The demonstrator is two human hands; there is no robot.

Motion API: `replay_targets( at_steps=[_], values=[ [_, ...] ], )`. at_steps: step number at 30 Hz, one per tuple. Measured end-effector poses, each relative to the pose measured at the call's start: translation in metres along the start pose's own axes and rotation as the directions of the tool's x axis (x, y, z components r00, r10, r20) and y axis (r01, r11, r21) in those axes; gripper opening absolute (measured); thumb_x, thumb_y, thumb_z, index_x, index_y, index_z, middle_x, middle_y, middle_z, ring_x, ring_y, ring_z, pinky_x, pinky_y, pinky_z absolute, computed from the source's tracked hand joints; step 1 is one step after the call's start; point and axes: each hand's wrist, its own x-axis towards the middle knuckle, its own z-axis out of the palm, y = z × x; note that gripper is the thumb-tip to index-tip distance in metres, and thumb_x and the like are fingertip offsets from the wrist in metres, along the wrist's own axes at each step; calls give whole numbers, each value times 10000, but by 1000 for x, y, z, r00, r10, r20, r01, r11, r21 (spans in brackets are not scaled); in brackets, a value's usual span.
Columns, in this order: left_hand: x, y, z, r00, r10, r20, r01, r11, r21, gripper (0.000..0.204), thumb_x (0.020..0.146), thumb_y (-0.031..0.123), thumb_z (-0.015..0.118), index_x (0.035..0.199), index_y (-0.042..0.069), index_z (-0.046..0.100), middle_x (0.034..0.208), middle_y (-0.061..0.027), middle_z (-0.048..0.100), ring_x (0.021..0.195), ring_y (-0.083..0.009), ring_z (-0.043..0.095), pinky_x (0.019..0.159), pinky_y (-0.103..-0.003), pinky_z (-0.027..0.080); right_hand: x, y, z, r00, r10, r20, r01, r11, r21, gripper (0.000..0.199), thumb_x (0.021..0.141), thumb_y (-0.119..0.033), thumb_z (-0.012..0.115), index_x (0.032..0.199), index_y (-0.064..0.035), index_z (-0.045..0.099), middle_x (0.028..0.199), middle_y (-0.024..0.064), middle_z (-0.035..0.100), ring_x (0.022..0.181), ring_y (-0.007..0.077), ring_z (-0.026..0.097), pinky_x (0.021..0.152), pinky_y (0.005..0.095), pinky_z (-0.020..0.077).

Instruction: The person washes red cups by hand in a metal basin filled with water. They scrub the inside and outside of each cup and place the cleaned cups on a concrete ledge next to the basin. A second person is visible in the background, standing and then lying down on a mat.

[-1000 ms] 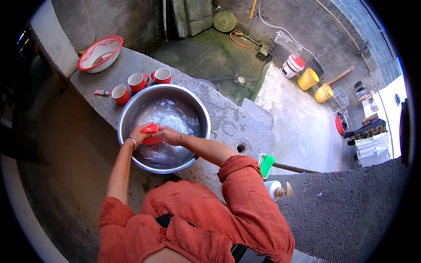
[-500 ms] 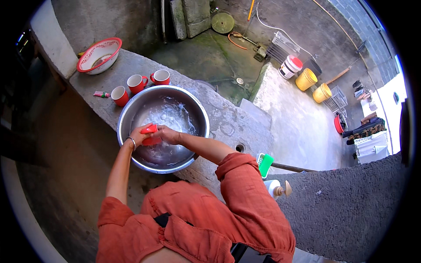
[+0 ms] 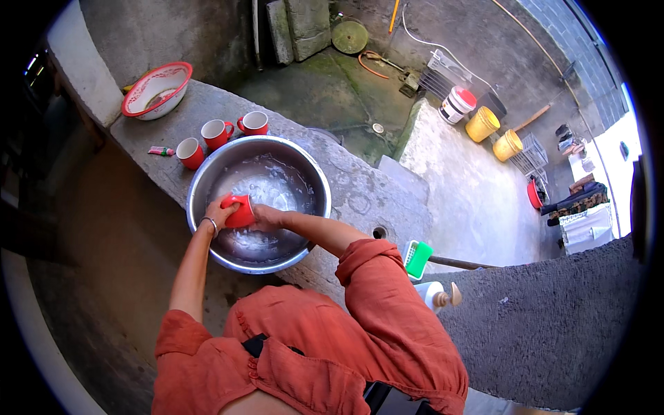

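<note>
The left hand is gripping a tilted red mug, fingers bent around it, within the rim of a steel basin holding water. The right hand is meeting the mug's right side; its fingertips are hiding, so its openness cannot be told. Three upright cups are standing beside the basin on the concrete desk.
</note>
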Motion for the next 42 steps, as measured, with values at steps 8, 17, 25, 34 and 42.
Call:
replay_targets(
  at_steps=[8, 17, 25, 34, 42],
  values=[
    [-11, 16, 15, 943, -282, -174, 249, 950, -190, 494, 839, 442, 503, 1180, 85, 502, 1104, -113, 543, 915, -239, 559, 607, -411, 493, 13, -4, 26, 900, 426, -93, -204, 600, 774, 246, 783, -8, 596, 1028, -21, 596, 886, -4, 614, 799, 75, 533, 754, 234, 427],
    [33, -66, 5, 989, 24, -147, -65, 956, -286, 434, 836, 392, 506, 1115, 62, 553, 961, -117, 612, 886, -211, 575, 763, -312, 433, 5, -1, 27, 985, 47, -169, -125, 864, -487, 479, 701, -260, 612, 1115, -38, 519, 1078, 185, 545, 1010, 348, 511, 879, 410, 398],
    [3, 0, 13, 987, -126, -103, 121, 991, -61, 386, 864, 356, 499, 1144, 91, 524, 967, -63, 578, 813, -153, 545, 620, -298, 456, 0, -11, 3, 998, 17, -60, -14, 998, 56, 466, 689, -242, 614, 1077, -8, 508, 1068, 220, 531, 962, 363, 509, 858, 407, 401],
    [4, -14, 10, 982, -74, -172, 64, 996, -63, 447, 824, 370, 534, 1086, 9, 561, 1030, -198, 593, 944, -269, 581, 815, -340, 432, 12, -6, 25, 991, 96, -89, -104, 990, -99, 397, 738, -166, 611, 1094, -22, 509, 1048, 144, 554, 986, 279, 511, 864, 368, 384],
    [6, -15, 11, 978, -24, -209, 35, 998, 49, 485, 811, 421, 520, 1099, 33, 562, 1065, -200, 577, 1007, -313, 548, 856, -359, 408, 10, -23, 6, 947, 320, 17, -298, 862, 411, 413, 759, -157, 652, 1107, 12, 506, 1017, 105, 570, 928, 201, 537, 809, 315, 419]
  ],
)
